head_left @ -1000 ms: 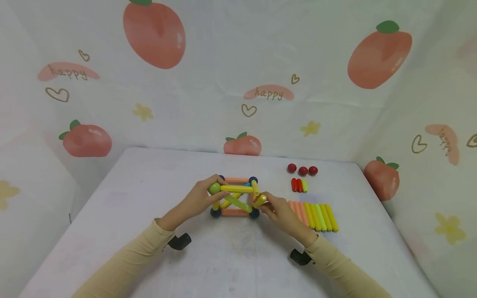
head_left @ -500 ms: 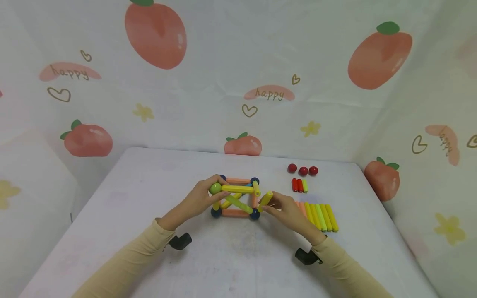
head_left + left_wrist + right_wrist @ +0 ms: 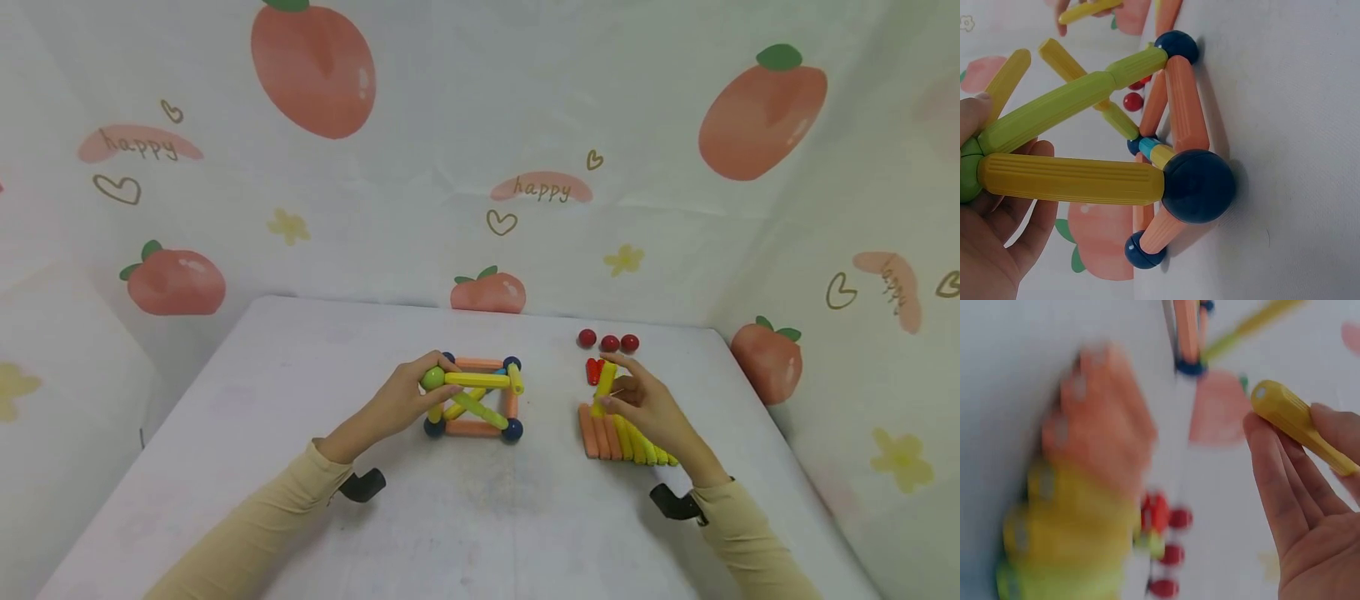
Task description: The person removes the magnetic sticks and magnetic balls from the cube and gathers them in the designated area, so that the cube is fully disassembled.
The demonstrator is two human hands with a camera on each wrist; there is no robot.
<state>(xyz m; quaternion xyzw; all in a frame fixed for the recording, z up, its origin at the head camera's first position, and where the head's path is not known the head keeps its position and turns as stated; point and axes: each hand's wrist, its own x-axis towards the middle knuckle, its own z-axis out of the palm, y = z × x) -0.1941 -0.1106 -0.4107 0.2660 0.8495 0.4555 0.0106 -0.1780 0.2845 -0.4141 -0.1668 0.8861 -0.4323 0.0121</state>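
My left hand (image 3: 393,408) holds a light green ball (image 3: 432,379) at the raised left end of a magnetic stick-and-ball frame. From that ball run a yellow rod (image 3: 1072,178) and a light green rod (image 3: 1054,109), each slanting down to a dark blue ball (image 3: 1200,186). Salmon rods (image 3: 472,428) join the dark blue balls in a square on the table. My right hand (image 3: 656,417) pinches a loose yellow rod (image 3: 1297,422) between thumb and fingers. It hovers above the left end of a row of rods (image 3: 600,437), away from the frame.
Behind the row lie short red rods (image 3: 593,372), partly covered by my right hand. Three red balls (image 3: 609,342) stand farther back. A printed cloth (image 3: 420,208) hangs behind the white table (image 3: 480,517).
My right hand has drawn the yellow rod away from the frame's right side and carried it right, over the row of rods. The left hand stays at the green ball.
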